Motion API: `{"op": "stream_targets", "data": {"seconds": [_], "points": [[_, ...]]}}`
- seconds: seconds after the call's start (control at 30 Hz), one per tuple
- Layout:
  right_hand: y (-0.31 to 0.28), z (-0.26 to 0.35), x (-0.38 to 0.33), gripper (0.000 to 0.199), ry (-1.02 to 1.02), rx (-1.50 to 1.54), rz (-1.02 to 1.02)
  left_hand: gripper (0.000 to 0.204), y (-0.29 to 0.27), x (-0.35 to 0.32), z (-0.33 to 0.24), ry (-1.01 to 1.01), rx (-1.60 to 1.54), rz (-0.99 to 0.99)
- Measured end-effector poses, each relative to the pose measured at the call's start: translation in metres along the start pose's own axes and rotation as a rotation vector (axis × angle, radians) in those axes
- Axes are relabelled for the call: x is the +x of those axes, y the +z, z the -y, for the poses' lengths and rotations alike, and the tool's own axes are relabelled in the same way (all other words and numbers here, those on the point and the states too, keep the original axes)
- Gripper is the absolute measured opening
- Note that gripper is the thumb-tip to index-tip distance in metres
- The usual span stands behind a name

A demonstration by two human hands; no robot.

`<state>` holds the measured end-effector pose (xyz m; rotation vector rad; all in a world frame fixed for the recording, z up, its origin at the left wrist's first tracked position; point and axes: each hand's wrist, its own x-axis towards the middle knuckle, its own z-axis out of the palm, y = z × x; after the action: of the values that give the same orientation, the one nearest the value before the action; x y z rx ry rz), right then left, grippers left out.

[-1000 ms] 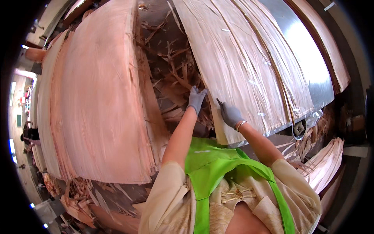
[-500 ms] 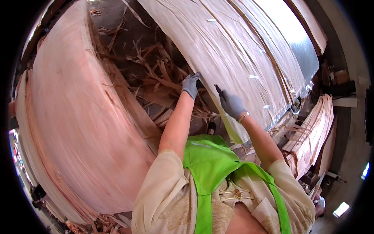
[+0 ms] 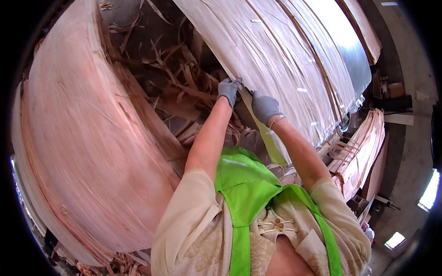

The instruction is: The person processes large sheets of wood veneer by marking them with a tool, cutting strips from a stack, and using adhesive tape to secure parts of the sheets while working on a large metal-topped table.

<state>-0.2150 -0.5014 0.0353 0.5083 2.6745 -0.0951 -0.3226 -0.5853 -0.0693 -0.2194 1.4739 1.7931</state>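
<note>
A broad, pale wood veneer sheet [image 3: 262,55] slopes across the table on the right, its near edge running down toward my apron. At that edge my left hand [image 3: 228,91], in a grey glove, is closed with its fingers pinching the veneer. Just to its right, my gloved right hand [image 3: 265,107] is closed around a thin dark tool [image 3: 249,90], whose tip points toward the left hand along the edge. Most of the tool is hidden in the fist, so its exact kind is unclear. A narrow yellowish flap [image 3: 271,145] hangs below the right hand.
On the left stands a large stack of pinkish veneer sheets [image 3: 87,119]. Torn veneer strips [image 3: 184,87] litter the floor between the stacks. Thin wooden strips [image 3: 306,43] lie across the right sheets, beside a shiny metal surface [image 3: 354,60]. More veneer [image 3: 361,154] is piled lower right.
My right hand has moved up and left along the veneer edge with the dark tool, nearing my left hand. The left hand has shifted slightly up and right, still at the edge.
</note>
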Motion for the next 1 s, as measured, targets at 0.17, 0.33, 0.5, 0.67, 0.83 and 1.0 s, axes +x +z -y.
{"op": "stream_targets", "data": {"seconds": [0.17,0.33,0.5,0.67,0.83,1.0], "points": [[-0.014,0.011,0.004,0.020,0.001,-0.064,0.065,0.047,0.002,-0.003,-0.010,-0.116,0.114,-0.076],[-0.014,0.003,0.000,0.022,-0.022,-0.060,0.143,0.054,0.007,0.000,-0.006,-0.084,0.101,-0.153],[-0.001,-0.022,-0.049,0.022,0.017,-0.033,0.265,0.056,0.005,0.003,-0.008,-0.102,0.145,-0.151],[0.016,-0.036,-0.085,0.023,0.008,-0.063,0.307,0.043,0.000,-0.001,0.003,0.028,0.251,-0.316],[0.016,-0.049,-0.088,0.022,-0.016,-0.035,0.287,0.036,0.023,-0.068,0.045,0.033,0.463,-0.180],[0.032,-0.062,-0.103,0.021,-0.072,-0.032,0.244,0.017,0.059,-0.088,0.079,-0.086,-0.042,-0.032]]}}
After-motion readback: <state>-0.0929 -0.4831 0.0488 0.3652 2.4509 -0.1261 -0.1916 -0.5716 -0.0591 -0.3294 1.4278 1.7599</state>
